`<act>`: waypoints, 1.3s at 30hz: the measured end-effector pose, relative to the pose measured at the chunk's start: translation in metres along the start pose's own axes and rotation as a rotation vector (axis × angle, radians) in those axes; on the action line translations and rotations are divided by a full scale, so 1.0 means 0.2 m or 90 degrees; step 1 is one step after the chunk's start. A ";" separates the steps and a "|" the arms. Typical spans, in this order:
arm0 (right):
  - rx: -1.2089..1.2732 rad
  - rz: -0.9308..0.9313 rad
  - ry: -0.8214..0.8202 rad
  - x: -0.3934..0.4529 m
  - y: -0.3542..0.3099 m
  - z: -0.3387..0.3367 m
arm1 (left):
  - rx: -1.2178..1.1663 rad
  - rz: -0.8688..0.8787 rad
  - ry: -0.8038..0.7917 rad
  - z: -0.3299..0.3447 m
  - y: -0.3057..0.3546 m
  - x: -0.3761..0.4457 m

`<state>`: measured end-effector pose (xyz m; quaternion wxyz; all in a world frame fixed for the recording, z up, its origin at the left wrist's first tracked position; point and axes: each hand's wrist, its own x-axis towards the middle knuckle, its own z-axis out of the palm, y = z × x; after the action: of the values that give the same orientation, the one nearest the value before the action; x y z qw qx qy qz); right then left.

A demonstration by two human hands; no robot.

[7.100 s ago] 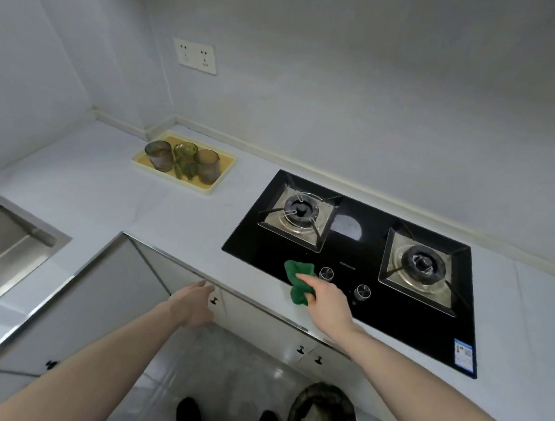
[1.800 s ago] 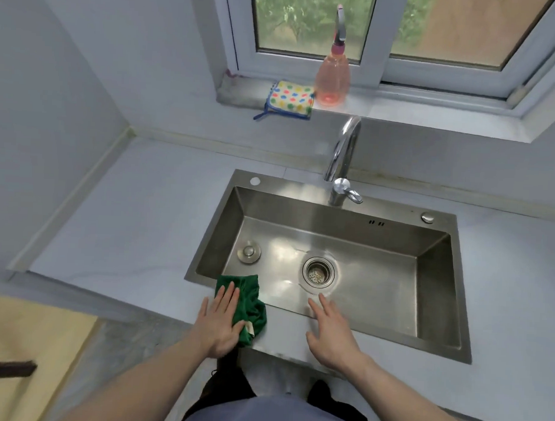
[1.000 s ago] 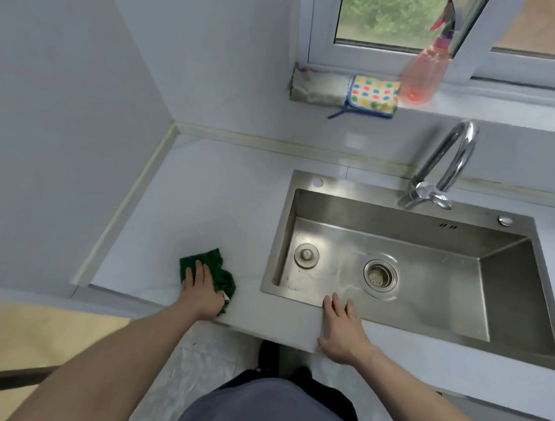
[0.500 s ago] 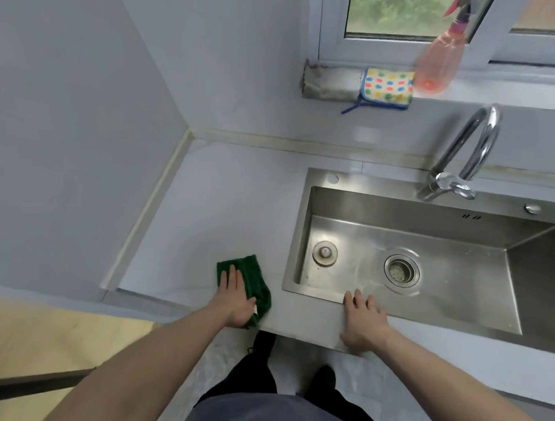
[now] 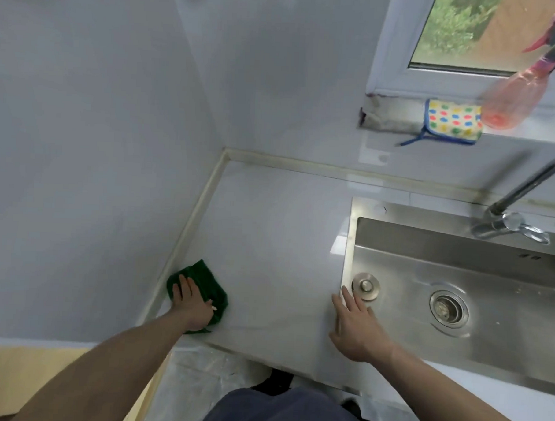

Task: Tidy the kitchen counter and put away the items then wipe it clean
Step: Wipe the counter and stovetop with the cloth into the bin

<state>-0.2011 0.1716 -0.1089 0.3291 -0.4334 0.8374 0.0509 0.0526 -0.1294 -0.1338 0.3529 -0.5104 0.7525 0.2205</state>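
Pressing flat-fingered on the green cloth [image 5: 199, 286] beneath it, the left grip [image 5: 191, 308] — right grip [image 5: 355, 328] wide — beside the sink [image 5: 351, 245].

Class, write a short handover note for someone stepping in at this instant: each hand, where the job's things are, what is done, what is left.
Left hand: flat, pressing the green cloth on the counter by the left wall.
Right hand: open, resting on the counter at the sink rim's left edge.
Done: nothing loose lies on this stretch of counter.
Left: wipe the rest toward the back wall.
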 end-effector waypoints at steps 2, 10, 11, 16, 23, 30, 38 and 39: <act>-0.008 0.010 0.003 0.06 -0.04 -0.02 | -0.001 0.042 0.032 0.04 0.00 0.02; -0.034 0.056 0.002 0.18 -0.06 -0.04 | 0.052 0.313 0.097 -0.01 0.20 0.04; -0.045 0.060 0.006 0.18 -0.07 -0.04 | 0.067 0.336 0.098 -0.03 0.26 0.06; -0.036 0.094 0.009 0.21 -0.07 -0.10 | 0.089 0.338 0.055 -0.27 0.47 0.23; 0.016 0.127 0.014 0.31 -0.04 -0.26 | 0.096 0.239 0.007 -0.62 0.64 0.44; 0.076 0.151 0.032 0.43 0.10 -0.37 | 0.075 0.172 -0.014 -0.86 0.79 0.59; 0.032 0.118 0.027 0.56 0.16 -0.38 | 0.099 0.159 0.004 -1.04 0.89 0.75; 0.031 0.119 0.032 0.56 0.16 -0.37 | 0.090 0.155 0.005 -1.06 0.91 0.77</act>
<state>-0.3084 0.0853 -0.1247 0.3119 -0.3467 0.8832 0.0503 -0.2165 -0.3003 -0.1165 0.3554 -0.3903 0.8240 0.2062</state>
